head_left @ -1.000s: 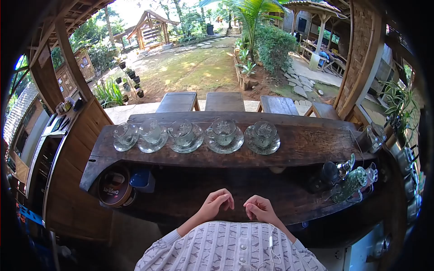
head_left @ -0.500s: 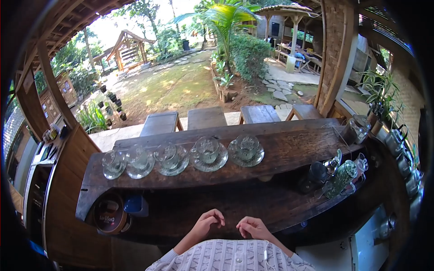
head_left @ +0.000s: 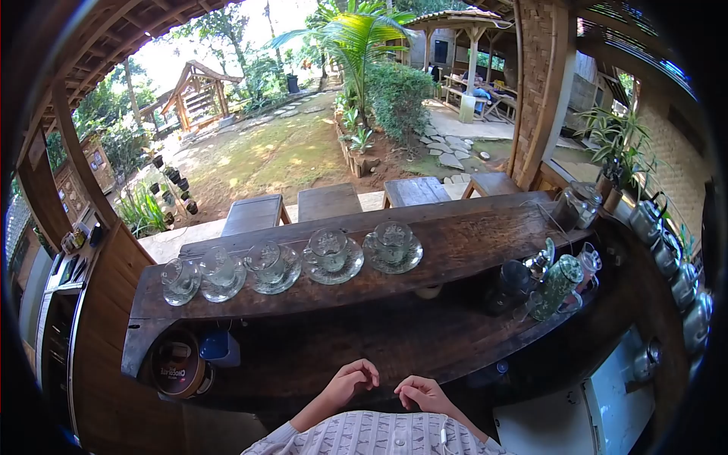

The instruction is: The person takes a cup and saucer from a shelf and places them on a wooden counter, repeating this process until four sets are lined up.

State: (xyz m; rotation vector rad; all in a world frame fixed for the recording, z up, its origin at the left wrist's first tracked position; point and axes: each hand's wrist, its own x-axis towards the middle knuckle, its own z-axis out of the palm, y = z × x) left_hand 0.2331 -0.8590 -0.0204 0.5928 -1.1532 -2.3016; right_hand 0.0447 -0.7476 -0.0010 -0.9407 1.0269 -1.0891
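My left hand (head_left: 353, 381) hovers in front of my chest, its fingers loosely curled in and pressed together, with nothing visible in it. My right hand (head_left: 422, 394) is beside it, curled the same way and also without anything visible in it. A small gap separates the two hands. Both are near the front edge of the dark wooden counter's lower shelf (head_left: 341, 350). Beyond them, on the raised top (head_left: 455, 235), several clear glass cups on glass saucers stand in a row, among them a cup (head_left: 331, 250) and a saucer (head_left: 353, 267).
On the lower shelf's left are a round chocolate tub (head_left: 173, 365) and a blue container (head_left: 220, 349). At right stand a green patterned glass pitcher (head_left: 557, 287), a dark jar (head_left: 516, 279) and a lidded glass jar (head_left: 580, 205). Metal kettles (head_left: 651, 216) line the right side; stools (head_left: 254, 216) stand beyond.
The camera view has turned slightly to the right, so the surroundings shift left in the frame. Both hands keep nearly the same curled pose. The cups and saucers stay in their row.
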